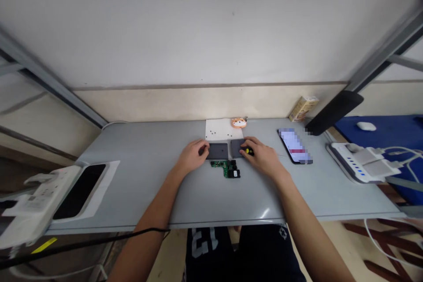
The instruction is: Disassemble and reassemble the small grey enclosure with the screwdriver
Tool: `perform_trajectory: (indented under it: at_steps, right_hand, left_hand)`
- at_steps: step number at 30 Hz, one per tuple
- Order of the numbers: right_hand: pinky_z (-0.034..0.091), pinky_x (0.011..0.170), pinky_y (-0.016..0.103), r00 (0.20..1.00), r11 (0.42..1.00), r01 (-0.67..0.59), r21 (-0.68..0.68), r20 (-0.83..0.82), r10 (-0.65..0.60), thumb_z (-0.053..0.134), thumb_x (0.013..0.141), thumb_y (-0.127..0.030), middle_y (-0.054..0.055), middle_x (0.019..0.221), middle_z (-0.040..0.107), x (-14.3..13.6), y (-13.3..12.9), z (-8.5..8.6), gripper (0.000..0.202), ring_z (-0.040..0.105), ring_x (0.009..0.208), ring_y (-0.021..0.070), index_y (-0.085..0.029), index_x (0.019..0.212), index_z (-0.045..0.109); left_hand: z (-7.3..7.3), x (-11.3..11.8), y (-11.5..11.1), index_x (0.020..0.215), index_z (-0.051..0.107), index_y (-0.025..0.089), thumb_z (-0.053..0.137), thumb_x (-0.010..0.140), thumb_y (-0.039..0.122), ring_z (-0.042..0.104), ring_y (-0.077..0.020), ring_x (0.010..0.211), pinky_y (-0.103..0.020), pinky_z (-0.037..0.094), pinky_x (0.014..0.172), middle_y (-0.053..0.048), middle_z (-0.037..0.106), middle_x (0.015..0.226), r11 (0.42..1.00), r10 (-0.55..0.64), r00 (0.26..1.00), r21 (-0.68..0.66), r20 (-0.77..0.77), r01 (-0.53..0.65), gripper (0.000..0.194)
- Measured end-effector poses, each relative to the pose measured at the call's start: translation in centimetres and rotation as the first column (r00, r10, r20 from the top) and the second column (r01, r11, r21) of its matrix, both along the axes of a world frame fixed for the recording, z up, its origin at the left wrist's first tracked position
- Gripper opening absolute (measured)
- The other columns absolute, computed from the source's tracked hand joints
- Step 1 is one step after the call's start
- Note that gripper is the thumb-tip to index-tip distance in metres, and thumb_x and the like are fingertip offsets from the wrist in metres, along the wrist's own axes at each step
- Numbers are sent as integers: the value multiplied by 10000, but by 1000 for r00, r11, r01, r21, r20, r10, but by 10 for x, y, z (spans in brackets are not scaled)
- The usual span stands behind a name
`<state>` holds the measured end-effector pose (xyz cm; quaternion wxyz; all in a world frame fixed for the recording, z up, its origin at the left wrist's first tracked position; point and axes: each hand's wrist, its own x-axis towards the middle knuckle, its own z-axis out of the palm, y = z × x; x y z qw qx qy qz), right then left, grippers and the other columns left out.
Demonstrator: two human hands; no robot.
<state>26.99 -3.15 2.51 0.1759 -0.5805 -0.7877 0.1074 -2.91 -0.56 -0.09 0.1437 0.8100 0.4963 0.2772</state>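
Note:
My left hand [194,154] is closed at the left edge of a dark grey flat casing piece [218,151], thumb and fingers curled around its side. Beside it, a second dark grey casing piece [236,146] lies under the fingertips of my right hand [261,154]. Tucked in that closed hand is a yellow-and-black handle, apparently a screwdriver [249,151]; most of it is hidden. Just in front of the casing pieces rests a green circuit board [226,170] with black parts on it. Several tiny dark screws [212,132] lie on a white sheet [220,124] behind.
An orange animal-face case [238,122] sits on the sheet. To the right are a lit phone [295,146], a carton [302,108], a black cylinder [333,112] and a power strip [355,163]. Another phone [81,191] and power strip [49,194] lie left. A black cable [132,233] crosses the front.

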Motion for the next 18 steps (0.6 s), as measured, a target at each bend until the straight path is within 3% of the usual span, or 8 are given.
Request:
perform_trajectory:
  at_steps: [3, 8, 13, 18]
  right_hand:
    - [519, 704, 337, 1000, 1000, -12, 21, 20, 12, 514, 1002, -482, 47, 1448, 590, -2, -2, 1, 314, 720, 931, 225, -307, 1200, 682]
    - [533, 714, 354, 997, 991, -56, 124, 59, 49, 489, 1013, -489, 39, 1483, 563, -12, -10, 5, 338, 725, 944, 230, -345, 1264, 664]
    - [536, 726, 361, 993, 994, -65, 89, 101, 56, 549, 980, -510, 76, 1482, 567, -7, -7, 0, 414, 727, 956, 246, -318, 1339, 622]
    - [512, 710, 337, 992, 995, -94, 41, 90, 90, 593, 964, -477, 53, 1420, 611, 8, -3, 5, 340, 727, 898, 218, -306, 1252, 656]
  left_hand:
    - [0, 0, -1, 998, 647, 225, 488, 976, 264, 595, -168, 768, -291, 453, 729, -17, 667, 879, 1000, 21, 1000, 0, 5, -21, 166]
    - [-1, -1, 1, 1195, 641, 236, 444, 1021, 346, 564, -166, 632, -288, 420, 644, 13, 594, 684, 993, 112, 994, -38, 8, -111, 285]
    - [-3, -4, 4, 1165, 628, 234, 442, 1019, 340, 565, -165, 603, -279, 380, 599, 19, 599, 670, 980, 198, 980, -16, -4, -198, 258]
    - [-3, -7, 4, 1095, 635, 231, 466, 986, 270, 554, -159, 594, -270, 359, 588, 18, 601, 664, 971, 239, 971, -31, -18, -239, 205]
